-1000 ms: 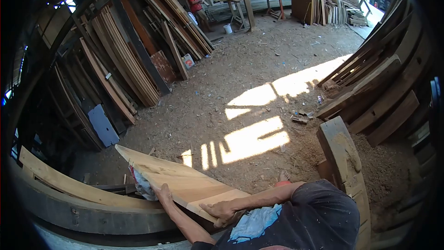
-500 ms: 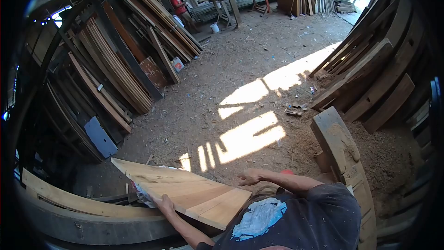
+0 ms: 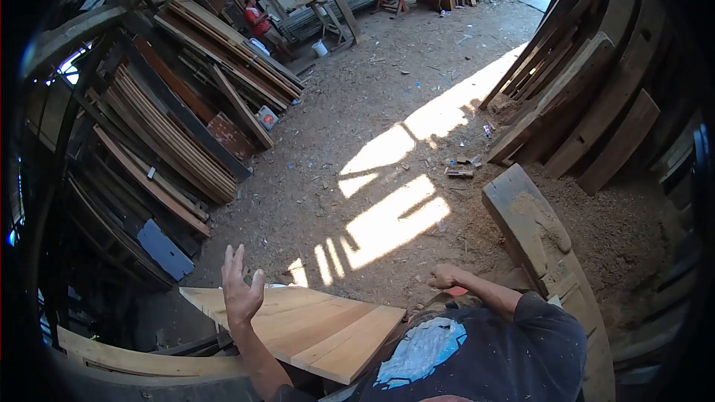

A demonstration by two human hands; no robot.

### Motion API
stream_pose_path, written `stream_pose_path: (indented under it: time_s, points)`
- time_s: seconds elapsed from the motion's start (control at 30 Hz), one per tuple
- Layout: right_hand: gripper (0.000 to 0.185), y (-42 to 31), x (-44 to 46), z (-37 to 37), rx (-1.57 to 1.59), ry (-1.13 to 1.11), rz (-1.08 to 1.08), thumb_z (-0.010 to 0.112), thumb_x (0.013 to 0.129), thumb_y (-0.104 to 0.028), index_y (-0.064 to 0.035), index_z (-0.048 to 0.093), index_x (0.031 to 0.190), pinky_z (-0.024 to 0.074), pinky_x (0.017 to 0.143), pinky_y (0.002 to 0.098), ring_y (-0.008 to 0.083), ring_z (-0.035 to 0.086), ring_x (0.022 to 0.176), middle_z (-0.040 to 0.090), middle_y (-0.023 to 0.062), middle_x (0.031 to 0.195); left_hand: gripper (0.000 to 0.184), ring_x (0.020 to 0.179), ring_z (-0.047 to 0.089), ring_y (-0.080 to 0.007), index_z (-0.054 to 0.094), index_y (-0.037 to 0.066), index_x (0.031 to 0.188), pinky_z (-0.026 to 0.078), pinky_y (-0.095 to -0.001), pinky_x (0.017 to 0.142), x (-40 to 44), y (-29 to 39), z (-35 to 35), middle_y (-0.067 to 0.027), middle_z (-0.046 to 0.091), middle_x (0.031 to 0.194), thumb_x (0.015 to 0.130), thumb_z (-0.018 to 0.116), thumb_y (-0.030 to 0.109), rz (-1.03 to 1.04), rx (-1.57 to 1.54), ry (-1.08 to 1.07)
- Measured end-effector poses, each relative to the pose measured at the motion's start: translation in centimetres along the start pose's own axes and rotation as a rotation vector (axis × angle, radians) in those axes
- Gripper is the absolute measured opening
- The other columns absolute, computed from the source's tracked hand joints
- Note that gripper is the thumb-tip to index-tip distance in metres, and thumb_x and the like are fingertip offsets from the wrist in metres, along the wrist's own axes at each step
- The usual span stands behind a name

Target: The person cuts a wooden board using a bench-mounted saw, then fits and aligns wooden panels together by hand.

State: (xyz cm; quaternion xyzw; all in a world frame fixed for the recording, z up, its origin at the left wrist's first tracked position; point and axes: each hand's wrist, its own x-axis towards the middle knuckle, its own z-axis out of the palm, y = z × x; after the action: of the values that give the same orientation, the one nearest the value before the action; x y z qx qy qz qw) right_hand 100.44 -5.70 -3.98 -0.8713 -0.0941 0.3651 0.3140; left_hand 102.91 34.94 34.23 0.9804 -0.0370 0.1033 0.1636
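Note:
My left hand [image 3: 242,289] is raised with its fingers spread and nothing in it. Below and beside it lies a wide panel of light wooden boards [image 3: 331,331], tilted in front of my body. No contact shows between this hand and the panel, though the hand overlaps its left part in view. My right hand [image 3: 445,276] is held out to the right of the panel, apart from it. Its fingers are loosely curled, and no object shows in them. A thick timber beam [image 3: 514,212] with sawdust on it stands to its right.
Boards [image 3: 160,134] lean along the left side, with a grey-blue plate [image 3: 165,248] near them. Heavy planks [image 3: 596,134] lean at the right. Shavings cover the floor [image 3: 298,201]. A person in red [image 3: 258,21] is at the back, near a white bucket [image 3: 319,48].
My left hand has let go of the panel's edge and risen, opening its fingers. My right hand has moved right, away from the panel, and its fingers have curled. The view has shifted slightly.

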Motion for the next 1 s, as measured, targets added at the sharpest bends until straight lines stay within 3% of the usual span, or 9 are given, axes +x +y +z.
stream_pose_path:
  time_s: [0.2,0.27,0.3,0.47,0.53,0.63,0.7,0.9,1.0]
  points:
    - [0.053,0.8,-0.6,2.6,-0.021,-0.021,-0.009,0.059,0.090,-0.040,-0.0004,0.066,0.124,0.0504,0.098,0.0491,0.0448,0.062,0.118,0.064,0.0310,0.123,0.084,0.144,0.039,-0.0406,0.042,-0.011,0.146,0.025,-0.0486,0.121,3.3,16.3,1.0,-0.0296,0.040,0.154,0.086,0.077,0.036,0.596,-1.275,-0.581]
    - [0.051,0.3,-2.2,2.2,-0.093,-0.094,0.082,0.058,0.091,-0.039,-0.0035,0.065,0.127,0.0504,0.098,0.0492,0.0442,0.062,0.118,0.064,0.0299,0.124,0.100,0.143,0.039,-0.0456,0.039,-0.013,0.147,0.023,-0.0542,0.120,1.6,21.4,0.2,-0.0357,0.040,0.150,0.087,0.067,0.063,0.829,-1.524,-0.788]
    - [0.051,3.4,0.5,5.0,-0.032,-0.075,0.035,0.062,0.090,-0.038,0.0083,0.070,0.111,0.0537,0.093,0.0475,0.0440,0.066,0.111,0.068,0.0310,0.115,0.099,0.143,0.038,-0.0472,0.043,-0.012,0.145,0.020,-0.0578,0.120,0.9,23.9,-1.3,-0.0378,0.040,0.149,0.089,0.056,0.070,0.872,-1.606,-0.988]
    - [0.050,2.3,-3.4,4.6,0.077,0.083,0.263,0.060,0.091,-0.040,0.0034,0.069,0.115,0.0531,0.093,0.0485,0.0437,0.065,0.112,0.067,0.0306,0.116,0.111,0.143,0.039,-0.0455,0.037,-0.016,0.146,0.030,-0.0589,0.117,-3.3,28.5,-2.0,-0.0465,0.043,0.139,0.088,0.053,0.077,1.038,-2.125,-1.577]
    - [0.055,1.9,-5.6,3.5,0.220,0.091,0.360,0.060,0.090,-0.040,-0.0030,0.063,0.130,0.0497,0.099,0.0498,0.0433,0.061,0.121,0.063,0.0302,0.127,0.105,0.144,0.037,-0.0472,0.046,-0.015,0.141,0.030,-0.0593,0.116,-0.4,27.4,-2.7,-0.0459,0.048,0.136,0.089,0.051,0.076,1.370,-1.913,-1.576]
    - [0.054,3.5,-7.3,7.1,0.405,0.276,0.506,0.062,0.089,-0.042,-0.0004,0.067,0.124,0.0496,0.099,0.0493,0.0436,0.060,0.122,0.063,0.0308,0.126,0.091,0.142,0.037,-0.0506,0.060,-0.007,0.134,0.027,-0.0611,0.116,3.9,26.9,-0.4,-0.0424,0.050,0.137,0.092,0.047,0.073,1.959,-1.625,-1.146]
    - [0.041,6.1,-6.5,10.4,0.368,0.416,0.539,0.061,0.084,-0.032,0.0019,0.075,0.102,0.0553,0.084,0.0486,0.0416,0.071,0.099,0.071,0.0287,0.105,0.082,0.142,0.038,-0.0502,0.066,-0.001,0.128,0.025,-0.0604,0.118,3.4,25.4,0.1,-0.0374,0.051,0.139,0.096,0.042,0.071,1.767,-1.696,-1.015]
    - [0.029,9.1,-10.1,16.9,0.690,0.641,0.706,0.060,0.084,-0.026,-0.0041,0.078,0.090,0.0565,0.081,0.0470,0.0385,0.072,0.093,0.073,0.0233,0.100,0.070,0.144,0.033,-0.0505,0.078,0.005,0.108,0.022,-0.0618,0.118,1.7,25.6,-0.9,-0.0351,0.057,0.134,0.102,0.038,0.062,1.398,-1.703,-1.260]
    - [0.026,15.6,-8.0,23.5,-0.164,0.428,0.573,0.060,0.085,-0.023,-0.0063,0.078,0.094,0.0573,0.083,0.0473,0.0389,0.072,0.095,0.073,0.0216,0.102,0.062,0.130,0.052,-0.0436,0.075,0.001,0.107,0.035,-0.0553,0.110,0.3,25.3,-1.8,-0.0327,0.063,0.122,0.099,0.050,0.058,1.488,-1.909,-0.871]
